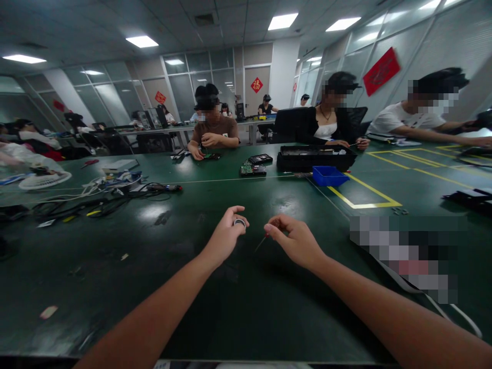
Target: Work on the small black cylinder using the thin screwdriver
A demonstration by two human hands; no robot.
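Note:
My left hand (227,231) is raised above the green table, its thumb and fingers curled around a small silver ring-shaped part (240,223). The index finger of that hand sticks out above the part. Just to the right, my right hand (294,238) pinches a thin screwdriver (262,242); a bit of red shows at the fingertips, and the slim shaft slants down to the left. Most of its handle is hidden in the palm. The two hands are apart, and the tool's tip does not touch the ring-shaped part.
A blue bin (329,177) and a long black tray (313,159) stand ahead on the green table (200,328). Circuit-board parts (253,169) lie beyond my hands. Tangled cables (103,192) spread at left; a blurred-out pale item (403,261) lies at right. Several people work across the table.

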